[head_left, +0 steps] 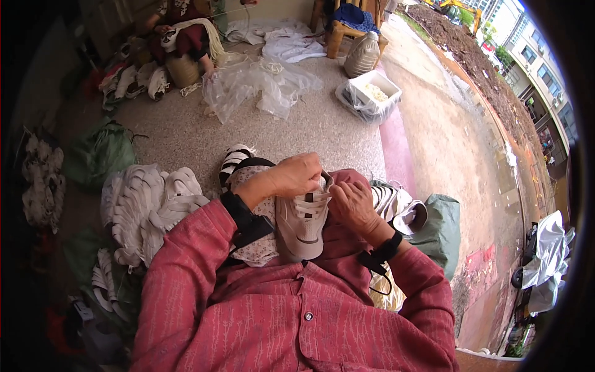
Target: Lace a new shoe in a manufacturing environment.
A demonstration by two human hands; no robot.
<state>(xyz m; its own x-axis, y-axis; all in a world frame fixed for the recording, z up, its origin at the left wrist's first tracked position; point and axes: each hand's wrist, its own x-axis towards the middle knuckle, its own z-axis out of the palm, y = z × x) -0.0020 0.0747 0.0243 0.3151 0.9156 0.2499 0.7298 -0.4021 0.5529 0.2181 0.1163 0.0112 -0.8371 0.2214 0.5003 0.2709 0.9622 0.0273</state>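
Observation:
On my lap lies a white and beige sneaker (300,232), its toe toward me and pale laces (314,208) across its front. My left hand (296,175) is closed in a pinch over the collar end; what its fingertips hold is hidden. At the sneaker's right side, my right hand (354,201) pinches a lace near the upper eyelets. Under the shoe a flowered cloth (254,251) covers part of my lap. Stacked white shoes (152,208) lie to my left, black-and-white ones (235,160) beyond my left wrist, and more white shoes (396,204) to my right.
A seated co-worker (186,40) has a shoe and a bundle of laces at the far left. Clear plastic sheeting (260,87) covers floor ahead. A lined white tub (372,96) stands near a bamboo chair (338,43). Green sacks flank me, left (102,152) and right (441,232).

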